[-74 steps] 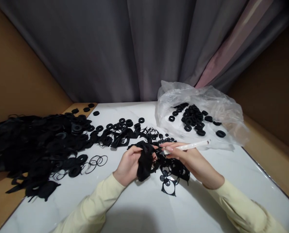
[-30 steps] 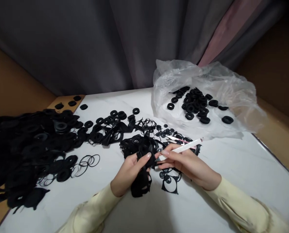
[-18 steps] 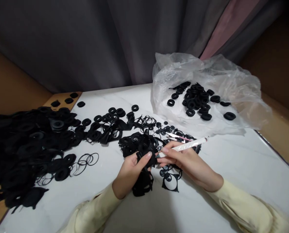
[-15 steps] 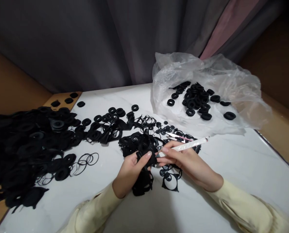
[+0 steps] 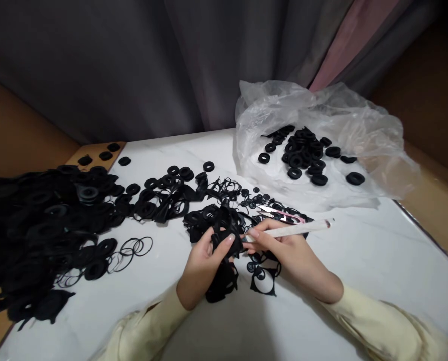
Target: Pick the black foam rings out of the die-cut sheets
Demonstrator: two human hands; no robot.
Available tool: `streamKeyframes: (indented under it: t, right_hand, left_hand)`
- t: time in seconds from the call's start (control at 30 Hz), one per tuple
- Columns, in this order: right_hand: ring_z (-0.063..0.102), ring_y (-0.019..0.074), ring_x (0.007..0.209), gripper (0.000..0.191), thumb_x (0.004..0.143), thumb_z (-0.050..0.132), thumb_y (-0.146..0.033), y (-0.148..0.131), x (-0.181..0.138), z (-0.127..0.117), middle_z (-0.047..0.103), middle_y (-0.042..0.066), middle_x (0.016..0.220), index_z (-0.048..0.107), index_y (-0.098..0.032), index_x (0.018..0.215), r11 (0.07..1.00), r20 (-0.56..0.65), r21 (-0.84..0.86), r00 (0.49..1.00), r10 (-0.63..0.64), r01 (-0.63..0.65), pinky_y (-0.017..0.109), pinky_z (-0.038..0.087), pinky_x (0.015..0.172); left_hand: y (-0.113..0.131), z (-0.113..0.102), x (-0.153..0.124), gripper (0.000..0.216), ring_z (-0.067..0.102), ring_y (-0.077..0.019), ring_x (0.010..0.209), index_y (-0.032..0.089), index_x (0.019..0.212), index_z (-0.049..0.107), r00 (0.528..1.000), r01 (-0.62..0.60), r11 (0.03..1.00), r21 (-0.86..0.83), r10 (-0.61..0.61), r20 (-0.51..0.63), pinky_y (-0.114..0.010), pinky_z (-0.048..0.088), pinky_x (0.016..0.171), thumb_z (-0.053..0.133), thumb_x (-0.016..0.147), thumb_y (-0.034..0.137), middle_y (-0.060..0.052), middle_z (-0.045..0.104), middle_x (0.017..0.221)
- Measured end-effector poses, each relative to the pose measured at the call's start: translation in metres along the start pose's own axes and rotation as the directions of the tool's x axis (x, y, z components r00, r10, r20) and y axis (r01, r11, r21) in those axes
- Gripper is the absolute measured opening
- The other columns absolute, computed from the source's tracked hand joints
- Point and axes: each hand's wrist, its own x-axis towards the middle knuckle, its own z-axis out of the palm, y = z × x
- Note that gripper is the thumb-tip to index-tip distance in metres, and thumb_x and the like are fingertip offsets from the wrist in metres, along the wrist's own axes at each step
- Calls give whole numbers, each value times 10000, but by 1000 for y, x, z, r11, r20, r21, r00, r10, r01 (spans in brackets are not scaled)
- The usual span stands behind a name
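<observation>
My left hand (image 5: 201, 263) grips a floppy black rubber sheet (image 5: 222, 273) punched with ring shapes, thumb on top, the sheet hanging below my fingers. My right hand (image 5: 287, 253) is closed like a pen grip round a white pen-like tool (image 5: 291, 230), whose tip touches the sheet right by my left thumb. Small pink-handled snips (image 5: 282, 211) lie on the table just beyond my right hand. Loose black scraps and small discs lie under and around both hands.
A big heap of black rubber sheets and rings (image 5: 39, 220) covers the left of the white table (image 5: 378, 250). A clear plastic bag (image 5: 321, 145) holding several black rings (image 5: 302, 158) sits at the back right. Thin loose rings (image 5: 133, 248) lie left of my hands. Grey curtain behind.
The view has tilted down and settled. My hands stay together on the sheet; the tool's far end has dropped a little and its tip has shifted slightly on the rubber.
</observation>
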Motion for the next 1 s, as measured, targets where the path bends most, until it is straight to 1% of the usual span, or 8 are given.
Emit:
streamKeyframes:
  t: [0.13,0.27,0.33,0.43,0.5,0.77,0.9,1.0]
  right_hand:
    - [642,183,789,273,827,564,-468,6,-1,3,656,12,754,599,-204,765,970,-31,-218,993,-117,107,304,494,720]
    - [614,171,757,279,893,467,-445,15,-4,3,661,8,776,619,-226,810,882,-33,-432,974,-222,187,294,453,684]
    - [612,172,780,255,924,421,-367,19,-7,2,667,21,841,638,-238,894,785,20,-551,945,-326,282,294,441,685]
    - [614,195,871,314,922,360,-199,22,-11,0,651,82,1033,611,-227,1109,547,190,-687,845,-500,478,296,438,662]
    - [625,209,882,371,910,333,-145,23,-12,0,637,120,1085,582,-200,1179,457,245,-720,807,-538,523,300,451,648]
    - [640,213,883,349,924,335,-186,23,-10,4,633,118,1098,560,-214,1189,545,191,-692,848,-494,474,310,492,691]
    - [630,208,871,355,934,321,-218,20,-8,3,633,109,1076,568,-212,1188,521,230,-693,837,-496,499,303,476,702]
    - [633,183,815,319,945,334,-245,15,-4,4,646,77,990,612,-220,1099,606,191,-636,858,-476,478,267,460,686]
  left_hand:
    - [0,3,-2,249,486,-88,430,193,851,544,997,-48,998,38,50,-57,-171,396,406,663,727,372,67,539,493]
    - [1,6,-3,237,509,-102,475,192,807,555,993,-59,998,24,61,-97,-156,351,391,680,698,361,67,498,448]
    - [2,7,-4,246,497,-98,455,191,816,558,994,-49,999,10,50,-95,-156,339,383,681,694,366,71,483,434]
    - [2,7,-4,261,400,-61,357,186,832,557,996,-39,999,-16,37,-76,-160,296,346,683,699,372,83,468,425]
    - [2,6,-4,274,328,-40,306,184,843,551,999,-31,999,-44,29,-47,-163,264,320,680,708,383,93,445,411]
    - [2,3,-4,388,288,-33,265,171,950,533,995,31,993,-114,-19,100,-145,227,271,670,721,452,98,407,402]
    - [0,3,-6,496,281,-31,277,161,1020,527,981,92,991,-101,-73,179,-143,250,271,684,695,501,102,404,423]
    - [-4,1,-7,558,299,-33,307,147,1021,539,966,124,990,-72,-104,239,-142,263,287,690,666,551,92,413,441]
